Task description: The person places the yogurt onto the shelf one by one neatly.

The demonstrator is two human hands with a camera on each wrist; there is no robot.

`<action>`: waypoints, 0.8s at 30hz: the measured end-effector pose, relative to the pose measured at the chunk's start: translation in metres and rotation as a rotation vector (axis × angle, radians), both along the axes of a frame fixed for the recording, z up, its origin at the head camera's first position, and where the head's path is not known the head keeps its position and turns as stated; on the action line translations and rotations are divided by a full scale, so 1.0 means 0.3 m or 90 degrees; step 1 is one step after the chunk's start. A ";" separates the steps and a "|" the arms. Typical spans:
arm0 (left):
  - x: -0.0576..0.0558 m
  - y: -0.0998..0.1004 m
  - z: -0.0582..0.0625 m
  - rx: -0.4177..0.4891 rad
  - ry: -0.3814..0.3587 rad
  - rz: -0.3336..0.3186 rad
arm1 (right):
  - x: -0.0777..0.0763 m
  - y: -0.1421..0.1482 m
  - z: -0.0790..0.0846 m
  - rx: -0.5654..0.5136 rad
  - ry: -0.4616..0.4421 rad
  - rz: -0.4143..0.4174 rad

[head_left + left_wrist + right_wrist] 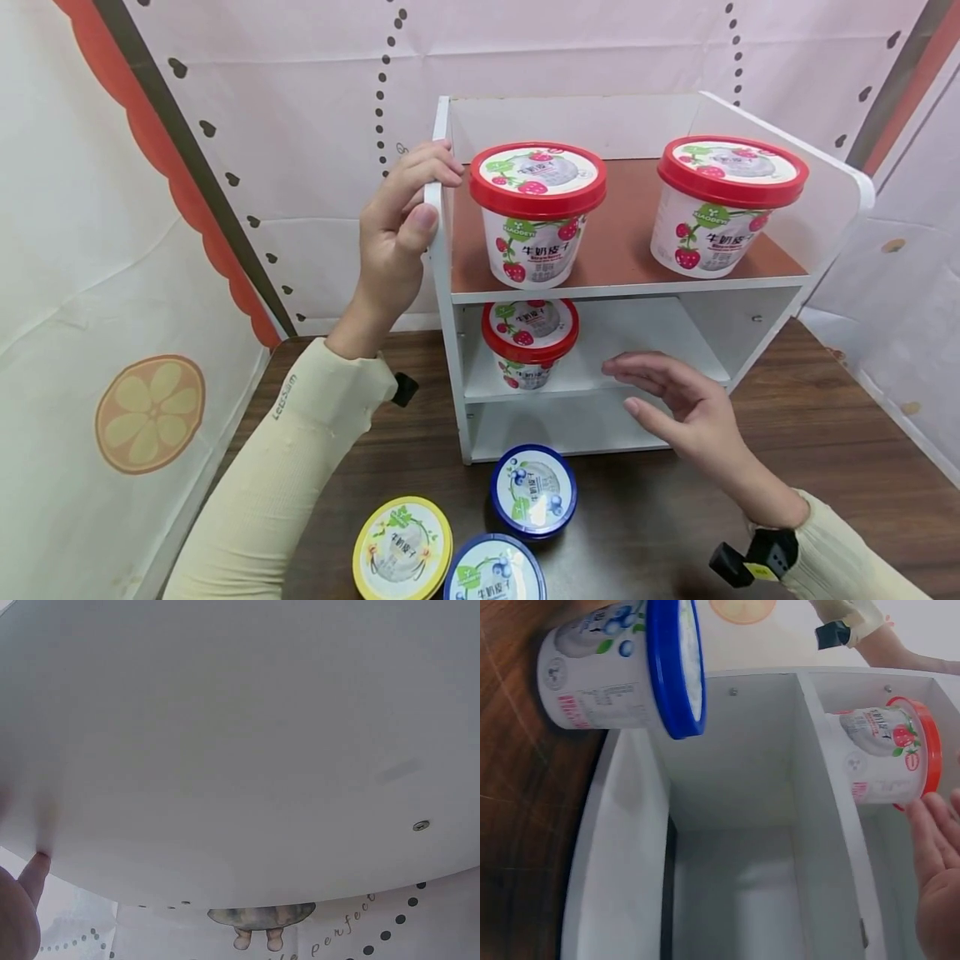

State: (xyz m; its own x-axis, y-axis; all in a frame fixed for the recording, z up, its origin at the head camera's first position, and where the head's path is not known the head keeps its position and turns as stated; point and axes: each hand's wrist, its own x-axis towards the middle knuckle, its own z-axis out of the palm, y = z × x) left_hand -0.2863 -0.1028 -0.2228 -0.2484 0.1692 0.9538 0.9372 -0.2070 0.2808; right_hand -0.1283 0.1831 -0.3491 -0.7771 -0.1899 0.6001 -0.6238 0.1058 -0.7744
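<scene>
From my end, the left hand [397, 212] has its fingers hooked over the side panel of the white shelf unit [652, 329], while the right hand [686, 404] holds nothing, fingers straight, thumb apart, just beside the red-lidded tub [530, 325] at the left of the middle level. Looks like a positioning step to me, so I'd nudge low on the tub with flat fingers and let the left hand brace the unit. I'd also mind the board overhead, plus the front edge close by.
</scene>
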 end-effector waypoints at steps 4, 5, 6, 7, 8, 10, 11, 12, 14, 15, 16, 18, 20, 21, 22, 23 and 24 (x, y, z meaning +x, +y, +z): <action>0.000 -0.001 0.000 0.000 0.001 0.002 | 0.007 0.008 -0.028 -0.022 0.017 0.047; 0.000 -0.001 0.001 0.000 0.001 0.001 | 0.009 0.011 -0.035 -0.024 0.018 0.059; 0.000 0.000 0.001 -0.001 0.000 0.001 | 0.010 0.013 -0.043 -0.025 0.020 0.071; 0.000 0.000 0.001 -0.001 0.000 0.001 | 0.012 0.016 -0.050 -0.023 0.020 0.081; 0.000 0.000 0.001 -0.001 -0.001 0.001 | 0.014 0.019 -0.056 -0.021 0.021 0.089; 0.000 0.000 0.002 -0.001 0.001 0.002 | 0.017 0.024 -0.067 -0.015 0.022 0.103; 0.000 0.000 0.002 -0.001 0.002 0.003 | 0.017 0.027 -0.072 -0.012 0.022 0.109; 0.001 0.000 0.002 0.000 0.003 0.004 | 0.018 0.028 -0.075 -0.010 0.023 0.113; 0.001 0.000 0.002 0.000 0.005 0.008 | 0.017 0.031 -0.081 -0.006 0.022 0.119; 0.001 -0.001 0.003 0.000 0.005 0.009 | 0.016 0.031 -0.084 -0.006 0.024 0.124; 0.000 -0.001 0.003 0.000 0.004 0.009 | 0.015 0.032 -0.087 -0.005 0.023 0.127; 0.000 -0.001 0.003 -0.001 0.002 0.009 | 0.014 0.033 -0.095 0.000 0.023 0.135; 0.000 -0.001 0.003 -0.001 0.002 0.008 | 0.013 0.034 -0.105 0.010 0.017 0.139; -0.001 -0.001 0.003 0.000 0.002 0.008 | 0.014 0.034 -0.110 0.016 0.013 0.140; -0.001 -0.002 0.003 0.000 0.004 0.009 | 0.014 0.035 -0.115 0.021 0.007 0.140; -0.001 -0.002 0.002 -0.001 0.004 0.010 | 0.015 0.036 -0.120 0.029 0.004 0.140; 0.000 -0.002 0.002 0.000 0.005 0.011 | 0.016 0.036 -0.123 0.036 0.000 0.137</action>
State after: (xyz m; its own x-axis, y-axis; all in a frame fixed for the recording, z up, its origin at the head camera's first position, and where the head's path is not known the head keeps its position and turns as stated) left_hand -0.2864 -0.1033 -0.2222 -0.2442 0.1658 0.9554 0.9425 -0.1912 0.2741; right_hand -0.1236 0.1940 -0.3861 -0.7147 -0.3852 0.5838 -0.6368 0.0129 -0.7710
